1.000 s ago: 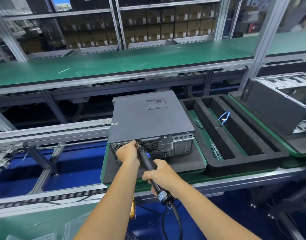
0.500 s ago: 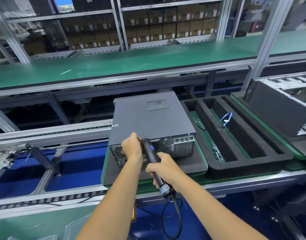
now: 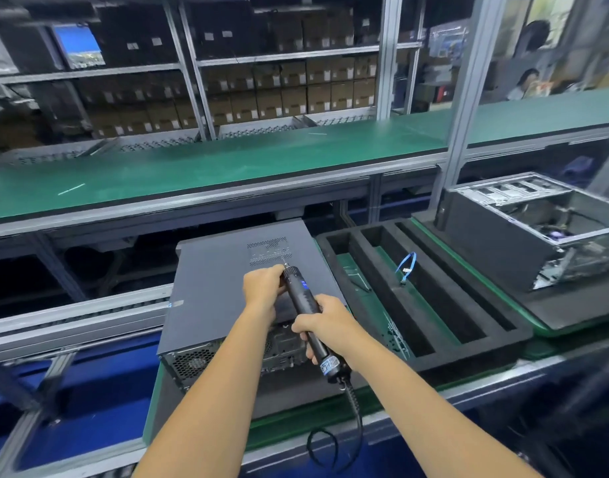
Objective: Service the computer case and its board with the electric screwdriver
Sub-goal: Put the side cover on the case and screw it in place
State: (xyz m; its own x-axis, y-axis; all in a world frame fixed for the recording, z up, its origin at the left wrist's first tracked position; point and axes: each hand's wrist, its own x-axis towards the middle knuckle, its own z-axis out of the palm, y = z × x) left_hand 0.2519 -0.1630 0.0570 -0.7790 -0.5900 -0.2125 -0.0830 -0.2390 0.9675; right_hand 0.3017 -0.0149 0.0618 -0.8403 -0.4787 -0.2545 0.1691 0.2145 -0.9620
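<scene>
Screwdriver (image 3: 306,307) has come up off the rear panel of the computer case (image 3: 227,288): a sec ago its bit was at the fan grille on the case's back face, now the tip sits over the case's top panel, just short of the vent holes, not touching as far as I can tell. Right hand (image 3: 325,324) wrapped round the lower barrel; left hand (image 3: 264,283) pinches the nose by the bit. Can't tell if a screw is on the bit or in the fingers. Case lies on its side on a foam pad, on the counter, lid on. Judgement: rear screw prob. done w/, next fastener or lid step follows. Foam tray (image 3: 416,288) sits just right of the case, w/ an opened case (image 3: 537,236) beyond that.
</scene>
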